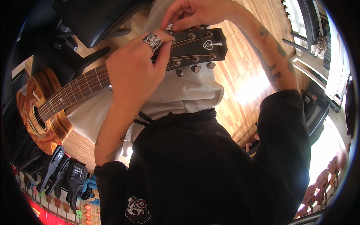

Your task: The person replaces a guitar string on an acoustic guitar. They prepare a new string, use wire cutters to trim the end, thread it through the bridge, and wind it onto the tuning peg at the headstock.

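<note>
An acoustic guitar [52,129] lies across my lap, its body at the left and its dark headstock [217,52] pointing right. My left hand [135,63], with a large silver ring [152,41], is at the headstock end of the neck [84,86]. Its thumb and forefinger pinch together at a guitar string by a tuning post; the hand hides the nut. Beyond the headstock's far edge, my right hand [198,15] has thumb and fingers closed on a tuning peg [169,28]. Several silver tuning pegs [195,68] line the near edge.
Grey trousers [191,90] lie under the headstock. A black seat [86,22] stands at the far left. Black guitar bags [75,178] and small hanging guitars are at the lower left, with more guitars [322,180] at the lower right. Wooden floor [240,71] shows sunlight glare.
</note>
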